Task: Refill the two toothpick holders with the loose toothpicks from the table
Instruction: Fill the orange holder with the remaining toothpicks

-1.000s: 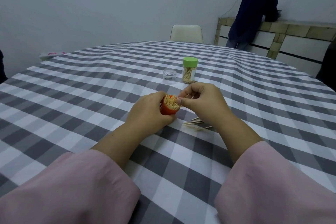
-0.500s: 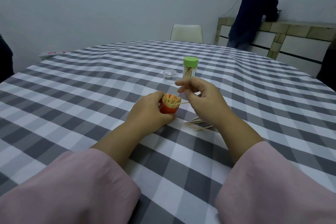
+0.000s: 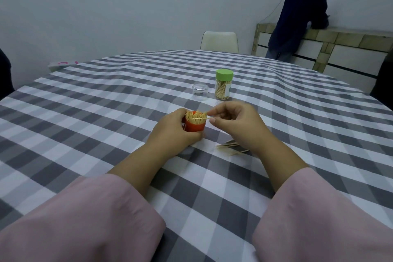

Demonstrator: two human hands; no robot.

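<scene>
The left hand (image 3: 170,134) wraps around the red toothpick holder (image 3: 194,126), steadying it upright on the counter (image 3: 85,130) so its open mouth faces up — it is packed nearly full with thin, pale wooden sticks. The right hand (image 3: 236,121) pinches a single toothpick (image 3: 202,117) between thumb and fingertips, lying roughly level across the holder's rim, probably to be tipped in. A few loose toothpicks (image 3: 230,148) lie on the soft grey-and-white checked cloth just beside the right wrist. Farther back stand the clear holder with a smooth green cap (image 3: 223,87) — partly filled — and a small transparent lid (image 3: 200,91), near it.
</scene>
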